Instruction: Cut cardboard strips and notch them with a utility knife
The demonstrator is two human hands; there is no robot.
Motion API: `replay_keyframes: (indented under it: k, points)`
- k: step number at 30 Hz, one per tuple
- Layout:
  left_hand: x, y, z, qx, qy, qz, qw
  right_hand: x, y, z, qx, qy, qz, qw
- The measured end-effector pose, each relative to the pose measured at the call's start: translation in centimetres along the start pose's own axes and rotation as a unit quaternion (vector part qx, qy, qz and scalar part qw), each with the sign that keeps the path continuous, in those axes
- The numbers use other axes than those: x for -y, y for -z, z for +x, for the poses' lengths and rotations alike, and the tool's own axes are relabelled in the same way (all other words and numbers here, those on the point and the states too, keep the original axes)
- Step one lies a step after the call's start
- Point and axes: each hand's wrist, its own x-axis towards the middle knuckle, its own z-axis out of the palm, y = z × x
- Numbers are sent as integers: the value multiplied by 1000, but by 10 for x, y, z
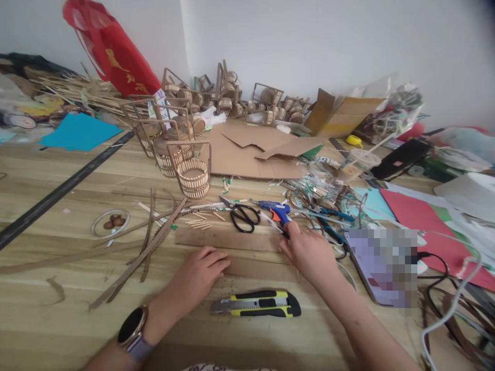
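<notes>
Two brown strips [228,239] are laid across the table [162,340], one behind the other; the left hand [204,270] is rested, fingers loosely extended, at the nearer one's left end. One slim white-and-black tool [273,220] is gripped in the right hand [311,252]. One utility knife [266,303] is placed nearest; one pair of scissors [244,218] and one glue gun [279,209] are set behind. Rightward space is taken by one flat device [367,268]; overlapping baskets [194,184] cannot be counted.
</notes>
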Motion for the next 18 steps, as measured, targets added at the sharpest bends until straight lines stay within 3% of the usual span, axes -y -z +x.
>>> replay_keyframes:
  k: [4,6,11,18]
  points:
    - [-1,-6,1,-11,2,16,1000,-9,5,-13,-11,-19,118,993]
    - [-2,-7,1,-12,0,27,1000,-9,1,-13,-11,9,149,989]
    - [-6,-2,2,-9,-6,53,999,-4,-21,-2,-1,162,118,980]
    - [-6,-2,1,-10,-5,59,998,-6,-29,4,12,186,131,974]
